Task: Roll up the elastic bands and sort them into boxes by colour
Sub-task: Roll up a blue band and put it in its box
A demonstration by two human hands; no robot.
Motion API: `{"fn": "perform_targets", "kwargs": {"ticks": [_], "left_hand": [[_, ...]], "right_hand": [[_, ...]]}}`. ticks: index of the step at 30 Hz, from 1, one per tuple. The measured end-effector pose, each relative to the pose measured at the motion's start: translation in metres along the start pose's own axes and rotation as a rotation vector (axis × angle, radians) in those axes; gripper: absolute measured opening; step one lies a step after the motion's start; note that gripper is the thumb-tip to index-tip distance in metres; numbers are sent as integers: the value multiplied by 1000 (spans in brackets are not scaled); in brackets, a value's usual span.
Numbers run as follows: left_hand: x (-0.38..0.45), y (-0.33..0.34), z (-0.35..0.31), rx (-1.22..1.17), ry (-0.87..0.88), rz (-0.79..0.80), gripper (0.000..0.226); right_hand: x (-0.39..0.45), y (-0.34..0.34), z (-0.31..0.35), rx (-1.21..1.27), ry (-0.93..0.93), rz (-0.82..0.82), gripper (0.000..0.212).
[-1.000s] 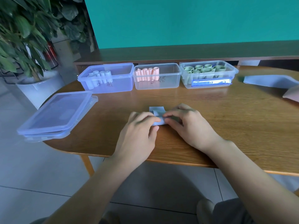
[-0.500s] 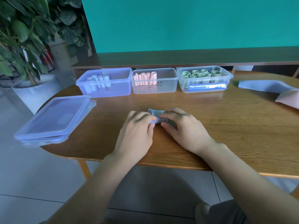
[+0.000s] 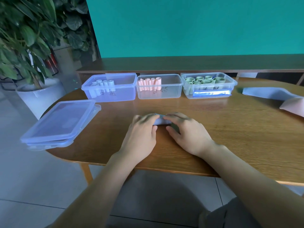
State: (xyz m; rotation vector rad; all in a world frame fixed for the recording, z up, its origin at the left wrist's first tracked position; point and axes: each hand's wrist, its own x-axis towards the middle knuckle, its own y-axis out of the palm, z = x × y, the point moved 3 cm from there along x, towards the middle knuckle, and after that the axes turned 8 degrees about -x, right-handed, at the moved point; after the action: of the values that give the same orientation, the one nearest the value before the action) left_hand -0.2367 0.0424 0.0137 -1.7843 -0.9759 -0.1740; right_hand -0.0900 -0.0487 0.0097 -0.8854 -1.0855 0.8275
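Wooden surface (image 3: 230,129) carries three open boxes at its far edge — blue-roll box (image 3: 110,88) on the left. Left hand (image 3: 141,134) and right hand (image 3: 187,132) pinch the blue band roll (image 3: 162,121) from both ends, each grip curled, probably to keep it wound.

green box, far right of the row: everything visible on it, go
The green box is a clear, lidless plastic tub with a rolled rim and rounded corners. It stands upright on the wooden table, rightmost of three, close beside the middle box; any contact between them is unclear. Inside, green rolled bands stand on end, spirals showing from above, filling most of its width. A shiny blue strip runs along the front wall, under dark handwriting too blurred to read. Neither hand touches it.
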Motion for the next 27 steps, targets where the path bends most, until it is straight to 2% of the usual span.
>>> {"fn": "perform_targets", "kwargs": {"ticks": [6, 21, 27], "left_hand": [[6, 2, 8, -20, -90, 11, 35], [39, 11, 30, -18, -148, 120, 40], [59, 15, 40, -80, -194, 133, 29]], "right_hand": [[11, 3, -5, -28, -3, 32, 43], [47, 15, -18, -76, 19, 100, 39], [58, 18, -24, -85, 32, 134, 39]]}}
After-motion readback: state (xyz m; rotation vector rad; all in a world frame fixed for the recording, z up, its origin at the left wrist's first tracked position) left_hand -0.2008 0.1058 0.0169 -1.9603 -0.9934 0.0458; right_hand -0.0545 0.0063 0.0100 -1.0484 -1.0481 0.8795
